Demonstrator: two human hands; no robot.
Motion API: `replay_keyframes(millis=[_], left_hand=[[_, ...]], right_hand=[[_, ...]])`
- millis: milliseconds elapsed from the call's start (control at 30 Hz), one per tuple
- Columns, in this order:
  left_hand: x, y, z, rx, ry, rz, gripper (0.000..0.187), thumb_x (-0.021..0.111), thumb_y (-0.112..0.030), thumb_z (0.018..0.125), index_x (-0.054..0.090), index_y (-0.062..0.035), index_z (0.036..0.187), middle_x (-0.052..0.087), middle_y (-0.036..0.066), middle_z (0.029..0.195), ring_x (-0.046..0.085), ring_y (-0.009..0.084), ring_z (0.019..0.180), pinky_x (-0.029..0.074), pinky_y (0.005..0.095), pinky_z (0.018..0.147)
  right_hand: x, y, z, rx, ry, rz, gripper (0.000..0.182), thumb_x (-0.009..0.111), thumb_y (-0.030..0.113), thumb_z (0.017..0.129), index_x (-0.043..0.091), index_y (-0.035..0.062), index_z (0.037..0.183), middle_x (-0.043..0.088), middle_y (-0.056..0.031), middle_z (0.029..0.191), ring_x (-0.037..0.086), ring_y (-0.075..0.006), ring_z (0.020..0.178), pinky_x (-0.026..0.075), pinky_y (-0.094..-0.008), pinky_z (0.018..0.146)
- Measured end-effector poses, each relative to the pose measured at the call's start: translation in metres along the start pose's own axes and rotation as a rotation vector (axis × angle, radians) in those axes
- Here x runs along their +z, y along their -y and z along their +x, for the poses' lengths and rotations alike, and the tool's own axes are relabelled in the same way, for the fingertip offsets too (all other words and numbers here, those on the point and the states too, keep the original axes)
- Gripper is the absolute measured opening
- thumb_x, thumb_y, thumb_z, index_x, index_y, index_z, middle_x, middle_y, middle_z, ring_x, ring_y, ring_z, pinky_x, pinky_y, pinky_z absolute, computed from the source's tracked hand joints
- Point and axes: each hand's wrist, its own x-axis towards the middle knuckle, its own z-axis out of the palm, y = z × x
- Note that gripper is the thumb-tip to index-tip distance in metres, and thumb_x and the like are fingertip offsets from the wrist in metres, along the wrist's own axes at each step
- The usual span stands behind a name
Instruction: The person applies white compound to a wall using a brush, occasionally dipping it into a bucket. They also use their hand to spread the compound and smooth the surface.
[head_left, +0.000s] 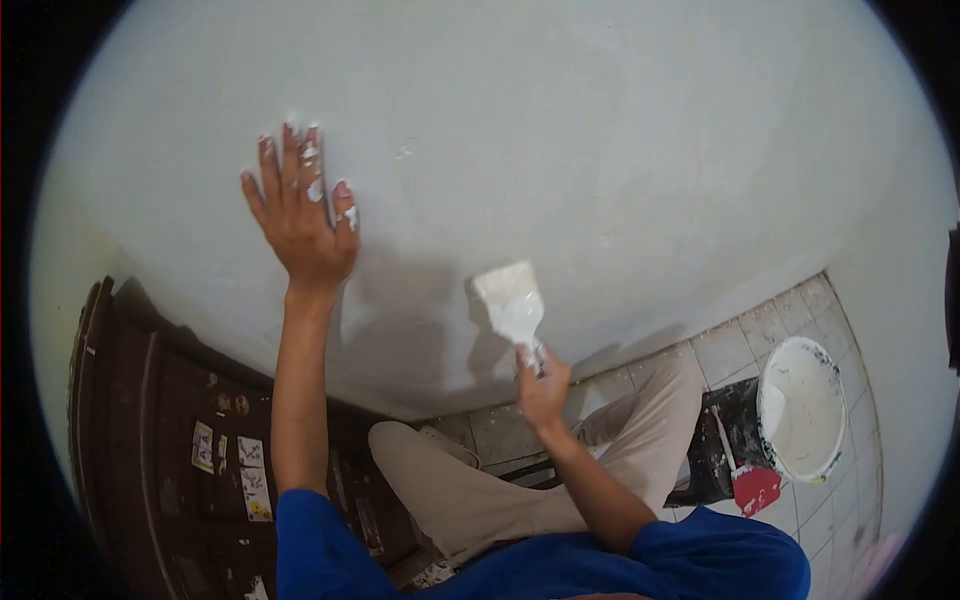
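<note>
My left hand [312,235] lies spread against the pale wall [620,130], fingers pointing up and apart, with white paste smeared on the thumb and several fingers. Lower and to the right, my right hand [545,390] grips the handle of a white putty knife [515,303]. Its wide blade points up toward the wall and is coated with creamy white paste, and its shadow falls on the wall just left of it. White smears also mark the fingers around the handle.
At right on the tiled floor [760,325] stands a white bucket [842,400] with white material inside. A red spatula [757,490] lies beside it, near a black paint-spattered object [738,410]. A dark wooden cabinet [180,430] with stickers is at lower left. My bent knees face the wall.
</note>
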Motion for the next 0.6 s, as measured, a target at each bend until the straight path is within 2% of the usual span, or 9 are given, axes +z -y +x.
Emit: replay_keyframes(millis=[67, 133, 233, 300, 367, 433, 533, 600], left_hand=[[-0.001, -0.007, 0.0, -0.008, -0.006, -0.004, 0.051, 0.046, -0.021, 0.087, 0.045, -0.0087, 0.137, 0.041, 0.01, 0.144, 0.028, 0.0338, 0.138, 0.006, 0.0522, 0.112], [-0.001, -0.01, -0.003, -0.007, 0.021, -0.007, 0.051, 0.045, -0.022, 0.091, 0.041, -0.0055, 0.138, 0.037, 0.013, 0.146, 0.023, 0.036, 0.139, 0.006, 0.0538, 0.111], [0.0, -0.011, -0.004, -0.011, 0.019, -0.014, 0.05, 0.044, -0.024, 0.092, 0.041, -0.0056, 0.138, 0.034, 0.013, 0.148, 0.021, 0.0351, 0.14, 0.005, 0.054, 0.111], [0.001, -0.008, -0.003, 0.003, 0.017, -0.02, 0.049, 0.044, -0.024, 0.093, 0.04, -0.006, 0.139, 0.032, 0.012, 0.149, 0.02, 0.0346, 0.14, 0.005, 0.0545, 0.111], [0.002, -0.006, -0.006, -0.012, 0.026, -0.013, 0.05, 0.044, -0.024, 0.093, 0.04, -0.0067, 0.139, 0.032, 0.012, 0.149, 0.02, 0.0345, 0.14, 0.005, 0.055, 0.111], [-0.001, -0.006, -0.009, -0.027, 0.041, -0.01, 0.05, 0.045, -0.024, 0.093, 0.039, -0.0073, 0.14, 0.032, 0.012, 0.149, 0.019, 0.0346, 0.141, 0.005, 0.0555, 0.111], [0.0, -0.011, -0.005, -0.042, 0.05, -0.017, 0.051, 0.045, -0.024, 0.093, 0.038, -0.0079, 0.141, 0.031, 0.012, 0.149, 0.018, 0.035, 0.141, 0.004, 0.0561, 0.111], [-0.001, -0.011, -0.01, -0.061, 0.064, -0.016, 0.052, 0.045, -0.025, 0.093, 0.037, -0.008, 0.141, 0.031, 0.012, 0.149, 0.018, 0.0355, 0.141, 0.003, 0.0563, 0.111]], right_hand=[[-0.009, 0.04, 0.04, -0.113, -0.032, -0.006, 0.026, 0.055, 0.019, 0.092, 0.063, -0.0059, 0.098, 0.05, -0.0013, 0.06, 0.042, -0.005, 0.058, 0.037, -0.024, 0.05], [-0.012, 0.077, 0.078, -0.135, -0.03, -0.01, 0.026, 0.054, 0.018, 0.092, 0.062, -0.0065, 0.099, 0.05, -0.0016, 0.06, 0.043, -0.005, 0.059, 0.037, -0.0234, 0.051], [-0.009, 0.067, 0.099, -0.104, 0.023, 0.02, 0.026, 0.054, 0.017, 0.092, 0.062, -0.0069, 0.098, 0.051, -0.0043, 0.059, 0.045, -0.0061, 0.06, 0.039, -0.0255, 0.053], [-0.003, 0.019, 0.068, -0.122, -0.064, -0.122, 0.026, 0.054, 0.018, 0.092, 0.062, -0.0068, 0.098, 0.053, -0.0081, 0.059, 0.047, -0.0083, 0.061, 0.041, -0.0285, 0.055], [-0.01, -0.024, 0.026, 0.0, -0.032, -0.227, 0.029, 0.055, 0.022, 0.094, 0.062, -0.0063, 0.096, 0.044, 0.0035, 0.059, 0.038, -0.0049, 0.056, 0.032, -0.025, 0.048], [-0.028, -0.069, -0.009, 0.069, -0.036, -0.294, 0.028, 0.055, 0.021, 0.094, 0.064, -0.0055, 0.095, 0.045, 0.004, 0.058, 0.039, -0.0044, 0.054, 0.032, -0.0236, 0.047], [-0.054, -0.059, -0.015, 0.396, 0.021, -0.139, 0.028, 0.054, 0.023, 0.093, 0.063, -0.0039, 0.088, 0.049, -0.0002, 0.059, 0.044, -0.0062, 0.058, 0.037, -0.0272, 0.051], [-0.058, -0.034, 0.013, 0.223, -0.03, -0.02, 0.028, 0.055, 0.022, 0.093, 0.061, -0.0019, 0.081, 0.045, 0.0043, 0.058, 0.039, -0.0035, 0.055, 0.031, -0.0247, 0.046]])
